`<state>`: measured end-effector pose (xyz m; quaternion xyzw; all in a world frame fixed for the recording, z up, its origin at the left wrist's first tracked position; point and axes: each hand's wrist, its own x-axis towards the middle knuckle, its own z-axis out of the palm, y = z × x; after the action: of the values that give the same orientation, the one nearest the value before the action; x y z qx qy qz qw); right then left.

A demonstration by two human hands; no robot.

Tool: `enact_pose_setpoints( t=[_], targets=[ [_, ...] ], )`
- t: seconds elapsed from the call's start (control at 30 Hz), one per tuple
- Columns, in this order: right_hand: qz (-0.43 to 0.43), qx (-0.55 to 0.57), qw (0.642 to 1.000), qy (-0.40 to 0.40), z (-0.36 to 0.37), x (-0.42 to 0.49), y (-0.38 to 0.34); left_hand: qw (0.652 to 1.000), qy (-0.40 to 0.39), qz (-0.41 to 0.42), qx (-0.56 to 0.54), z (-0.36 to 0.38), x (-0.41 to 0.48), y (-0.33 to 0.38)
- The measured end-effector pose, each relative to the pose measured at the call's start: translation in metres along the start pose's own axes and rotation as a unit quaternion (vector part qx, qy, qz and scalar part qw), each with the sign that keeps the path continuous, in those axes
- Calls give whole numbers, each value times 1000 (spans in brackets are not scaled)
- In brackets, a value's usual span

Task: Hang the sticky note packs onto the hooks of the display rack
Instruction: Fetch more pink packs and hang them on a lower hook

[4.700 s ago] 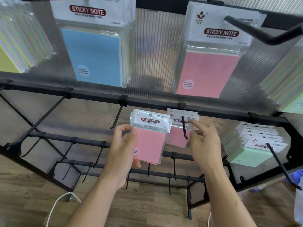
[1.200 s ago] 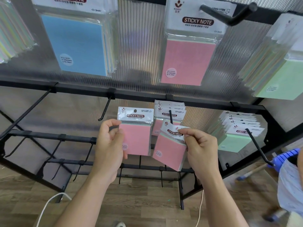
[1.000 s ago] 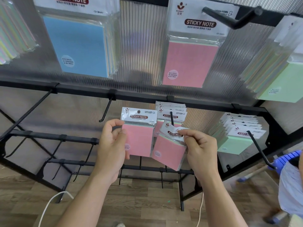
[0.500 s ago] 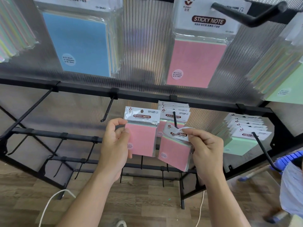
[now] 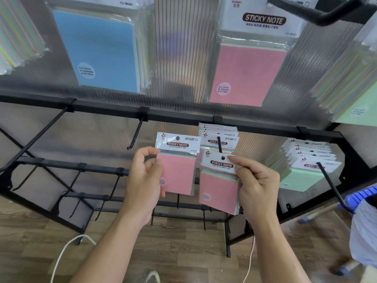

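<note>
Head view, facing the display rack (image 5: 179, 116): a black crossbar with hooks in front of a ribbed translucent panel (image 5: 179, 58).

Left hand (image 5: 143, 180): fingers (image 5: 145, 151) curled round the left edge of an upright pink sticky note pack (image 5: 178, 174), thumb on its front. The pack is held in the air between the empty hook (image 5: 134, 135) and the loaded hook (image 5: 219, 144), and hangs on neither.

Right hand (image 5: 260, 188): thumb and forefinger clamped on the white header card of a second pink pack (image 5: 218, 195). This pack is tilted, with its top leaning left. Its hang hole sits right at the tip of the loaded hook. Whether the tip is in the hole, I cannot tell.

The loaded hook carries a stack of pink packs (image 5: 218, 132), just behind the second pink pack.

The right-side hook (image 5: 330, 184) carries a row of green packs (image 5: 304, 178), well apart from both hands.

Upper row: large blue pack (image 5: 95, 56), large pink pack (image 5: 246, 74), a green pack (image 5: 361, 107) at far right, and multicolour packs (image 5: 14, 37) at far left.

Below the rack: wood-plank floor (image 5: 183, 252) with a white cable (image 5: 61, 256) lying on it.
</note>
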<state>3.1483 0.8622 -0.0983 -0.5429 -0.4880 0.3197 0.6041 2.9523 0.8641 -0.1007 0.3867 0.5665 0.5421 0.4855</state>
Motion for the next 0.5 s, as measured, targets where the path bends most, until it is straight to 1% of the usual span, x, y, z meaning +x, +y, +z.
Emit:
enact_pose_setpoints(
  t=[0.07,0.2,0.4,0.5],
  targets=[
    [7,-9,1000,3,1,1,1,1000,-1,-1,-1,0,0,0],
    [27,-82,996,-13,8,8,6,1000,-2,-1,-3,-1,1,0],
    [35,-180,980,-75,10,31,10,1000,-5,-2,5,1,2,1],
    [40,-198,974,-101,7,38,7,1000,-19,2,7,3,1,3]
  ],
)
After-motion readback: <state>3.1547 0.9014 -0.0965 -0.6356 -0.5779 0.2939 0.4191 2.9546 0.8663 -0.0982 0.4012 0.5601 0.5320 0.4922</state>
